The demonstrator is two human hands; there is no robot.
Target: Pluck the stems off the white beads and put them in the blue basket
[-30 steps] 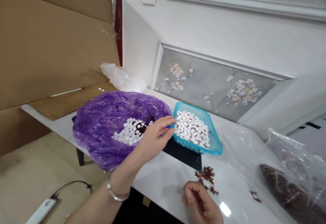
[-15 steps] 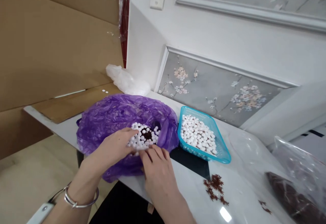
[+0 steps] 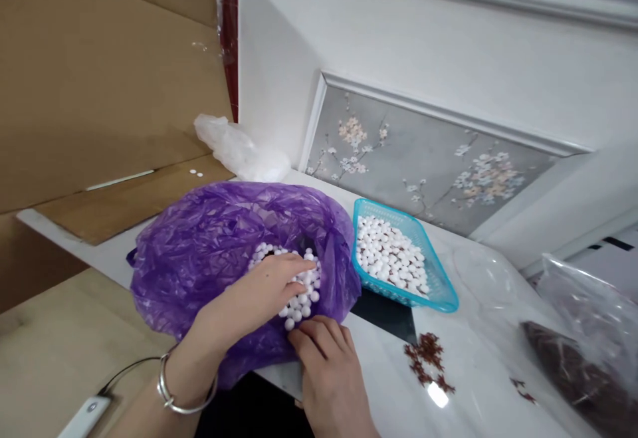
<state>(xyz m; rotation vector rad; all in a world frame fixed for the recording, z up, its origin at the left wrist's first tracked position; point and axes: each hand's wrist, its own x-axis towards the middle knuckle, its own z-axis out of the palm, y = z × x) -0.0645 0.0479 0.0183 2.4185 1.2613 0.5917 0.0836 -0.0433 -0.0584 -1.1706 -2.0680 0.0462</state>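
A crumpled purple plastic bag [image 3: 199, 245] lies on the table, its mouth spread around a pile of small white balls [image 3: 302, 302]. Over that pile reaches my left hand [image 3: 264, 285], thumb and fingers apart, the fingertips touching the balls. My right hand [image 3: 329, 358] is at the near right edge of the bag, just below the balls. Its fingers are curled over the purple film and seem to pinch it; the thumb is mostly hidden. Part of the pile is covered by my left hand.
Right of the bag stands a blue plastic basket [image 3: 441, 278] holding many white balls. Small brown branching pieces [image 3: 428, 358] lie on the white table. A clear bag [image 3: 588, 371] with dark brown contents is at far right. Cardboard [image 3: 100, 92] and a white plastic bag [image 3: 239, 152] are behind.
My left hand has moved right across the white balls, its fingers now farther apart. My right hand has shifted slightly right and down along the bag's edge. The view has tilted downward.
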